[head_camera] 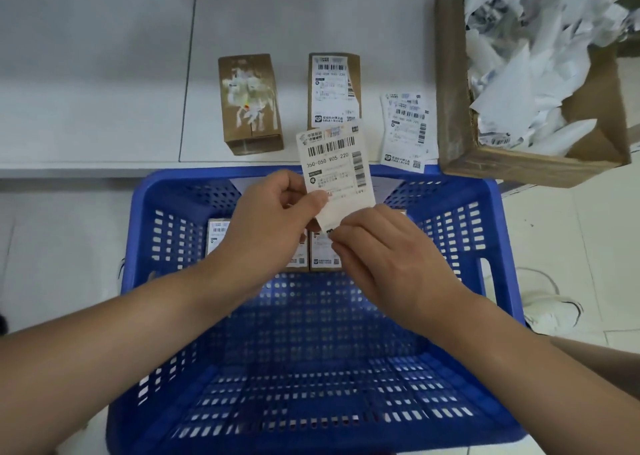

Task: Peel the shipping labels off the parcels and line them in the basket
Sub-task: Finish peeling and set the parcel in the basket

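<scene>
Both hands hold one white shipping label (334, 163) upright above the blue basket (491, 232). My left hand (273, 219) pinches its left edge between thumb and fingers. My right hand (381, 246) pinches its bottom corner. On the white shelf behind stand two brown parcels: the left parcel (249, 104) shows torn label scraps, the right parcel (334, 87) carries a full label. Labelled parcels (322, 257) lie at the basket's far end, partly hidden by my hands.
A stack of loose labels (407, 132) lies on the shelf at the right. A cardboard box (519, 167) of crumpled white paper stands at the far right. A white shoe (550, 310) shows on the tiled floor beside the basket.
</scene>
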The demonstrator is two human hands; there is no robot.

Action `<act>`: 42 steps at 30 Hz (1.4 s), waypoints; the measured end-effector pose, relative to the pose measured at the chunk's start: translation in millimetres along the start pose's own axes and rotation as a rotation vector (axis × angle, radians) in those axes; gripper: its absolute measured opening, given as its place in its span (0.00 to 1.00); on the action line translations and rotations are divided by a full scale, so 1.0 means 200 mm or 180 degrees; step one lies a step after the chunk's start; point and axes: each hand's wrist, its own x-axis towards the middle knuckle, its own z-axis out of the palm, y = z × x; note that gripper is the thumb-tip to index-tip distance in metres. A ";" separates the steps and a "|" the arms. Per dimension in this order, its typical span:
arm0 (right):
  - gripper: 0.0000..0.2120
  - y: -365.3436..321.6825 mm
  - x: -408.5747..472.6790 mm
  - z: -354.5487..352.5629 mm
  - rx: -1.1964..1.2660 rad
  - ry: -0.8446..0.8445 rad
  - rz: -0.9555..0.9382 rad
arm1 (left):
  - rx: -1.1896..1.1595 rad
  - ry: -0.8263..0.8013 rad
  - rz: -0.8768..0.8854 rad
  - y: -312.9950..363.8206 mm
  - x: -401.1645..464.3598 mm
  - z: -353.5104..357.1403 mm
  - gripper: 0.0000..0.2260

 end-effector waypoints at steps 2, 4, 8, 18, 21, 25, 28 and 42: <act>0.08 0.01 0.01 0.00 -0.0007 -0.0020 0.0052 | 0.0011 0.0066 0.0112 0.00 0.01 0.00 0.02; 0.10 0.02 0.02 -0.02 -0.0005 -0.0024 0.0119 | -0.0014 0.0083 0.0214 0.01 0.02 0.00 0.02; 0.20 0.03 0.03 -0.07 -0.0073 -0.0071 0.0269 | -0.0163 0.0069 0.0144 0.03 0.03 -0.01 0.04; 0.17 0.11 0.06 -0.12 0.2027 0.0491 0.2047 | -0.0195 -0.0355 0.0024 0.07 0.05 -0.02 0.05; 0.17 0.10 0.07 -0.12 0.2544 0.0555 0.2239 | -0.0245 -0.0474 -0.0046 0.06 0.04 -0.02 0.05; 0.16 0.09 0.07 -0.12 0.2540 0.0536 0.2467 | -0.0214 -0.0542 -0.0074 0.05 0.04 -0.02 0.04; 0.16 0.10 0.08 -0.12 0.2563 0.0575 0.2530 | -0.0137 -0.0568 -0.0006 0.04 0.06 -0.02 0.04; 0.18 0.12 0.12 -0.08 0.2180 0.0654 0.2408 | 0.0816 -0.0574 0.0700 -0.03 0.15 -0.10 0.07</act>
